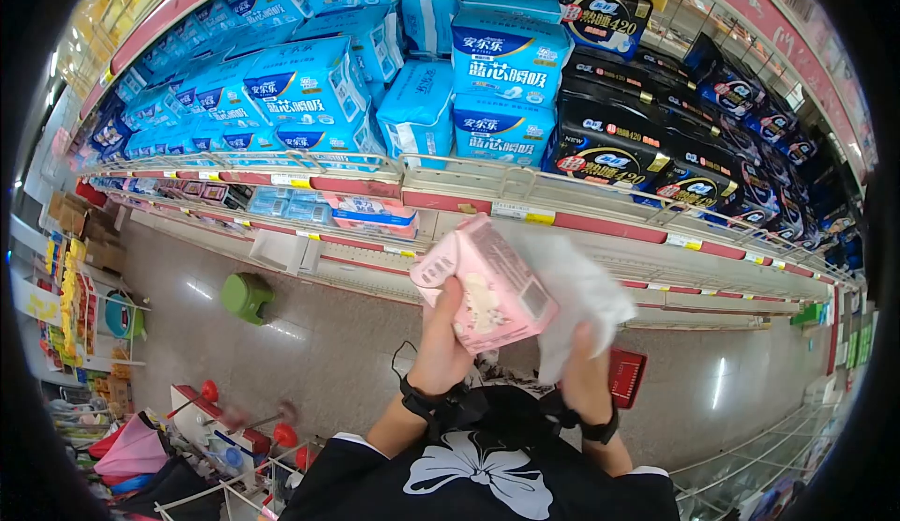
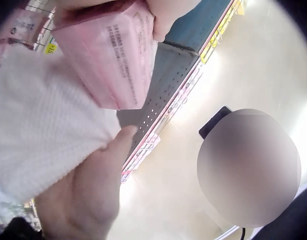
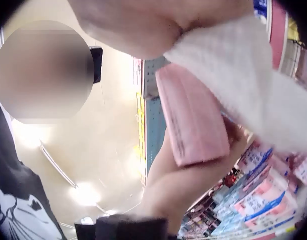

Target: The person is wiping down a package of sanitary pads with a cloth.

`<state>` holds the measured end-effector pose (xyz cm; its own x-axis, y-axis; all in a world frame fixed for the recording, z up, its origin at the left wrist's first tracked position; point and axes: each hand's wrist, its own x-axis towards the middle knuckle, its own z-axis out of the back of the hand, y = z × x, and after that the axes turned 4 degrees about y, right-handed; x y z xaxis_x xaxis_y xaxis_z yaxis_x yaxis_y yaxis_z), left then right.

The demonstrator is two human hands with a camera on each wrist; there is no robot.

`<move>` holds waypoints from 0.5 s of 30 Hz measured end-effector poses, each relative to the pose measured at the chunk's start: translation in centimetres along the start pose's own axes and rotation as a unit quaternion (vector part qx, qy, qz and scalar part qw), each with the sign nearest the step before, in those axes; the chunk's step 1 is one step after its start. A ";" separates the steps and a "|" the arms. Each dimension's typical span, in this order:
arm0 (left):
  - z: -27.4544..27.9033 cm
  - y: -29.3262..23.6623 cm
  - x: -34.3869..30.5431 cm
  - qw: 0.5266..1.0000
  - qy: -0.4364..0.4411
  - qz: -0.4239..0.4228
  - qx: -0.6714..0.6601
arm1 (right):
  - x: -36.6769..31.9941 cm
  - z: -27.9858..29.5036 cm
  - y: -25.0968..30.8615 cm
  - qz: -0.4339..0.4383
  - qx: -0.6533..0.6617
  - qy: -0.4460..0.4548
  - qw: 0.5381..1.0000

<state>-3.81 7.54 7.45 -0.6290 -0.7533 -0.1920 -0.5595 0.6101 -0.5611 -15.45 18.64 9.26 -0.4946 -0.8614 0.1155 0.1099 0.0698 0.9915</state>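
Slipping of pink sanitary-pad pack (image 1: 492, 287) risked if bumped by white cloth (image 1: 589, 282); denting possible if squeezed hard. Pack gripped by left hand (image 1: 442, 345), cloth pinched by right hand (image 1: 586, 376). Blue packs (image 1: 506, 62), black packs (image 1: 609, 151) stacked on shelf (image 1: 356, 186); red basket (image 1: 630, 353) seen on floor (image 1: 375, 315), contents unclear

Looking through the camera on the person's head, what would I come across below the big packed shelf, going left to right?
Yellow goods → green stool → pink packet in the left hand → white cloth in the right hand → small green item at the far right.
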 end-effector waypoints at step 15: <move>-0.2 -2.1 0.6 0.615 0.163 -0.379 0.672 | 3.2 0.9 1.5 0.054 -0.073 -0.011 0.996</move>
<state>-3.11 5.80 8.68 -0.6595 -0.4736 0.5837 0.0545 -0.8046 -0.5913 -17.65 16.46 11.20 -0.4916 -0.8416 0.2234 0.2867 0.0859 0.9542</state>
